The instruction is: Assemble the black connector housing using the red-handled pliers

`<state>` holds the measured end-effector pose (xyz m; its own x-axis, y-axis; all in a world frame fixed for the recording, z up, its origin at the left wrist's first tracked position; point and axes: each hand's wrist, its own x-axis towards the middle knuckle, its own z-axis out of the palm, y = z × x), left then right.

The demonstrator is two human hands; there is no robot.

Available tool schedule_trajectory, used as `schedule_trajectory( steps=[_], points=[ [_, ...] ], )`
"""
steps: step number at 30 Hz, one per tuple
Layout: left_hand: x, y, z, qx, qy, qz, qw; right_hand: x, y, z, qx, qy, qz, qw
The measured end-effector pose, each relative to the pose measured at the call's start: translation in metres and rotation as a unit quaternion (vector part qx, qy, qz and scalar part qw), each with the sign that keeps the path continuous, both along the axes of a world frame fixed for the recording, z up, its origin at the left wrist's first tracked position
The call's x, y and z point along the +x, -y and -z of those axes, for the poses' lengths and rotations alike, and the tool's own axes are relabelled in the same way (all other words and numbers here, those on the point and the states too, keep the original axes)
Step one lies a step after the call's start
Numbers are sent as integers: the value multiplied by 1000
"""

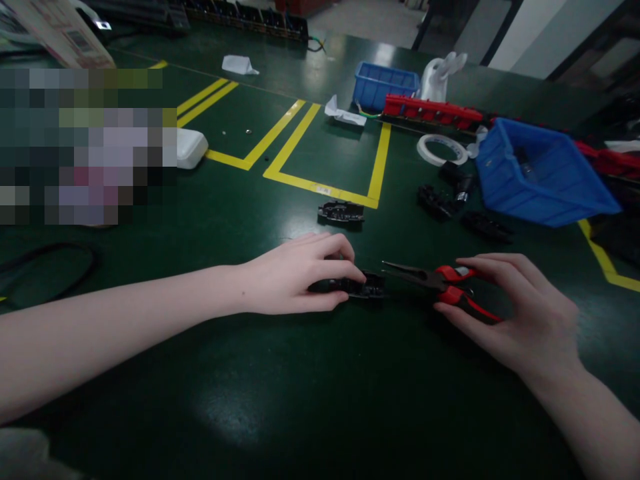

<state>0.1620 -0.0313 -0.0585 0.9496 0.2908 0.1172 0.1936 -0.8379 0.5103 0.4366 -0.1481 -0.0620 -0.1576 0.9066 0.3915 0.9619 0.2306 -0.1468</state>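
My left hand (305,273) lies over a small black plastic part (373,285) on the green table, with thumb and fingers closed around its left portion. In my right hand (525,307) are long-nose pliers (440,280) with red and black handles. Their jaws point left, just right of the black part and a little above it, with a small bright bit at the tip that I cannot make out. A similar black part (341,212) with silvery details lies beyond my left hand.
Right of centre stand a blue bin (545,173), a tape roll (442,149) and several loose black parts (435,202). Further back are a smaller blue bin (385,87) and a long red strip (433,112). A white box (191,148) sits at left, near a black cable (93,260).
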Motion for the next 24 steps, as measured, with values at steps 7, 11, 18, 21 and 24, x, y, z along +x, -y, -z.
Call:
schedule_trajectory(
  steps=[7, 11, 18, 21, 24],
  points=[
    [-2, 0, 1, 2, 9, 6, 1000, -7, 8, -9, -16, 19, -21, 999],
    [-2, 0, 2, -2, 21, 6, 1000, -7, 9, -15, -20, 52, -41, 998],
    [-2, -1, 2, 2, 15, 15, 1000, -10, 5, -17, 16, 91, -72, 993],
    [-2, -1, 2, 4, 17, 14, 1000, -11, 5, -16, 6, 88, -70, 994],
    [-2, -1, 1, 6, 13, 15, 1000, -12, 6, -17, -3, 89, -64, 994]
  ],
)
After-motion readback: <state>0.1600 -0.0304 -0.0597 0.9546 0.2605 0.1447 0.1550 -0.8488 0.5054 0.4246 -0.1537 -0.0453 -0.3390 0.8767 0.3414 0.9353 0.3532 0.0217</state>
